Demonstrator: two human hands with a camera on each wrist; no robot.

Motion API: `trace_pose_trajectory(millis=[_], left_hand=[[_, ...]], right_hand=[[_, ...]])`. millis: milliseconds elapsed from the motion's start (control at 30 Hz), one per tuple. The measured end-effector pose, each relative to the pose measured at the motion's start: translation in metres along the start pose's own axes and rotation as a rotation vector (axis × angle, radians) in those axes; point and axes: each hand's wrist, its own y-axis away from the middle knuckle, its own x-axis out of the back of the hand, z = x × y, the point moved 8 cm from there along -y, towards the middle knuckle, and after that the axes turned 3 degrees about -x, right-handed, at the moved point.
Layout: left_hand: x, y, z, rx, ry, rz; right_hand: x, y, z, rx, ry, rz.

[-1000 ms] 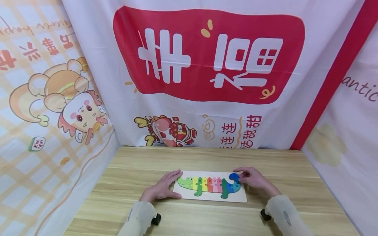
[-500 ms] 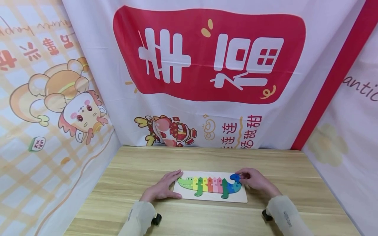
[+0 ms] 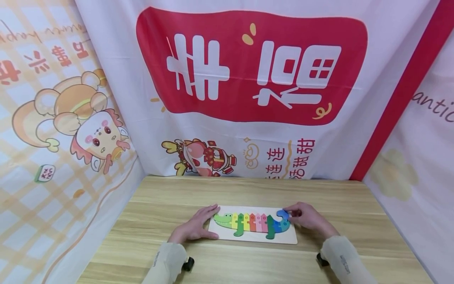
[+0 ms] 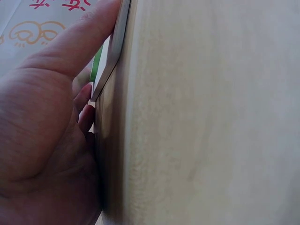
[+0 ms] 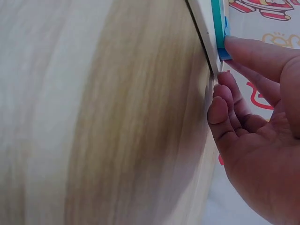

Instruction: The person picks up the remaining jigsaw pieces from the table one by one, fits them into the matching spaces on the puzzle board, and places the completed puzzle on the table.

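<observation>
A pale wooden puzzle board (image 3: 244, 236) lies on the table, bearing a colourful crocodile puzzle (image 3: 253, 223) made of interlocking pieces. At its left end, my left hand (image 3: 195, 225) spreads thumb and fingers around the board's corner area; the left wrist view has the thumb (image 4: 70, 51) straight along the board's edge. My right hand (image 3: 306, 216) is at the right end, pinching the blue curled tail piece (image 3: 281, 213) between thumb and index finger. From the right wrist, the thumb (image 5: 258, 54) presses the blue piece's side, while the other fingers curl beside the board's edge.
The wood-grain table (image 3: 248, 264) extends around the board. Printed cloth hangings (image 3: 248, 150) rise behind the table's back edge and at both sides. A dark camera mount (image 3: 188, 264) shows at the left wrist, another (image 3: 322, 259) at the right wrist.
My right hand has shifted slightly right and down, with the tail piece moving a little and catching more light. The left hand and the board look almost unmoved.
</observation>
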Motion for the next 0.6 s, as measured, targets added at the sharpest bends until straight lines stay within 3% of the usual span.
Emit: trace_pose_trajectory(millis=[600], left_hand=[[-0.0005,-0.0009,-0.0011,0.009,0.001,-0.003]], right_hand=[[-0.0011,0.0001,0.0056,-0.012,0.013,-0.014]])
